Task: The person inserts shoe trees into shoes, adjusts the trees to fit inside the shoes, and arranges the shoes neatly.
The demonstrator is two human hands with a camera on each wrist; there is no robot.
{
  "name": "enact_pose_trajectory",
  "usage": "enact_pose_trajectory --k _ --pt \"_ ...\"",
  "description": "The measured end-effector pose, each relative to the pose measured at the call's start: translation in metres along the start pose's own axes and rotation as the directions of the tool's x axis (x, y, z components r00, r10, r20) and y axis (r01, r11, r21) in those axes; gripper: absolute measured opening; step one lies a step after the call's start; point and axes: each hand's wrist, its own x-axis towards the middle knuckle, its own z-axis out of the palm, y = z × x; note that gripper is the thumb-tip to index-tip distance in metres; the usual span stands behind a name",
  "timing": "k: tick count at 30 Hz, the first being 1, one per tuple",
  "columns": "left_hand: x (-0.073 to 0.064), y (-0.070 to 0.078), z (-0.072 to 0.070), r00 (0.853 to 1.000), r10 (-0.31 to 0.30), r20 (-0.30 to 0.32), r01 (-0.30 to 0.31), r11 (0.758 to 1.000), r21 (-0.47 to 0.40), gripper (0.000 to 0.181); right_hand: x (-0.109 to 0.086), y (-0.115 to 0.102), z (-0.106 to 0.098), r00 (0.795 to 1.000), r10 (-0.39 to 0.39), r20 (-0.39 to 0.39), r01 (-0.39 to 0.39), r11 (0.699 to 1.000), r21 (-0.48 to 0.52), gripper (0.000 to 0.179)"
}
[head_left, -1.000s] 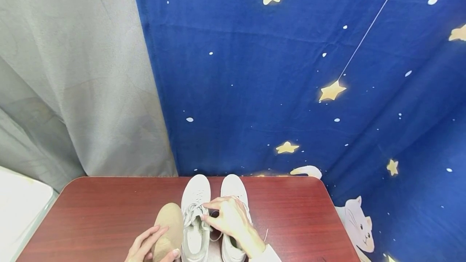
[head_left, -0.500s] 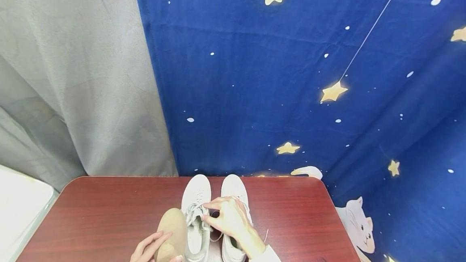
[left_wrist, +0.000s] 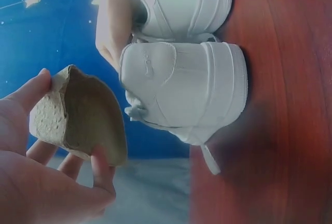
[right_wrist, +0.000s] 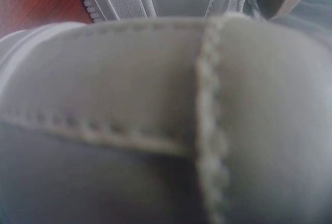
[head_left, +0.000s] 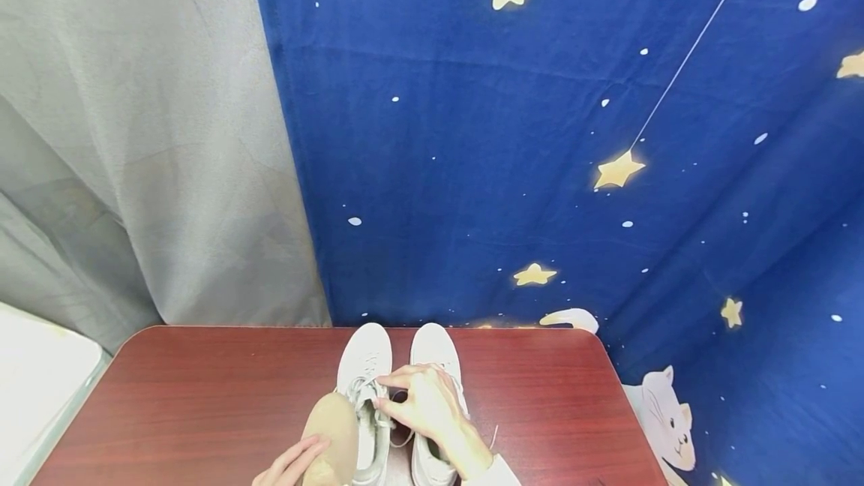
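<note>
A tan moulded-pulp shoe insert (head_left: 334, 426), hollow underneath in the left wrist view, is held in my left hand (left_wrist: 57, 182), thumb on one side and fingers on the other. Its rounded toe end overlaps the opening of the left white sneaker (head_left: 364, 351). My right hand (head_left: 428, 400) reaches across the right white sneaker (head_left: 432, 343) and pinches the left sneaker's tongue near the laces (head_left: 356, 388) between thumb and forefinger. Both sneakers stand side by side, toes away from me. Close, blurred sneaker leather (right_wrist: 114, 79) fills most of the right wrist view.
The sneakers stand on a red-brown wooden table (head_left: 202, 388), toes near its far edge. Behind hang a grey curtain (head_left: 169, 171) and a blue star-print curtain (head_left: 459, 171). A white surface (head_left: 40, 388) lies off the left side. A loose lace end (head_left: 493, 436) shows beside the right wrist.
My left hand has carried the shoe insert rightward and slightly toward me, from beside the left sneaker to over its opening. The right hand and both sneakers have kept their places.
</note>
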Motion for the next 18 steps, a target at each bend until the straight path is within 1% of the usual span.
enact_pose_trajectory --k 2,3,6,9,13,15,18 --pt "0.0002 -0.0015 -0.0010 0.999 0.029 0.029 -0.029 0.999 -0.021 0.046 -0.0011 -0.0005 0.0005 1.000 0.002 -0.002 -0.002 1.000 -0.001 0.029" --pt "0.0003 -0.0013 -0.0017 0.999 0.028 0.042 -0.026 0.999 -0.030 0.047 -0.0017 -0.0008 0.0007 1.000 0.007 0.002 -0.007 1.000 0.001 0.029" --pt "0.0037 -0.0003 -0.0007 0.999 0.033 0.036 -0.031 0.998 -0.060 0.048 -0.0016 -0.0007 0.0005 1.000 0.015 0.007 -0.015 1.000 0.002 0.029" --pt "0.0054 0.0033 0.0016 0.999 0.038 0.012 -0.038 0.999 -0.027 0.046 -0.0014 -0.0006 0.0009 1.000 0.011 0.006 -0.011 1.000 0.002 0.029" --pt "0.0055 0.0063 0.0046 0.997 0.072 -0.001 -0.072 0.997 0.036 0.042 -0.0008 -0.0005 0.0011 1.000 0.007 -0.003 -0.007 1.000 0.004 0.029" --pt "0.0046 0.0063 0.0053 0.996 0.092 0.011 -0.092 0.995 0.050 0.040 -0.0007 -0.0005 0.0010 1.000 0.012 0.001 -0.012 1.000 0.008 0.029" --pt "0.0030 0.0049 0.0063 0.989 0.143 0.042 -0.145 0.988 0.050 0.038 -0.0016 0.0000 0.0007 1.000 0.014 0.004 -0.014 1.000 0.003 0.029"
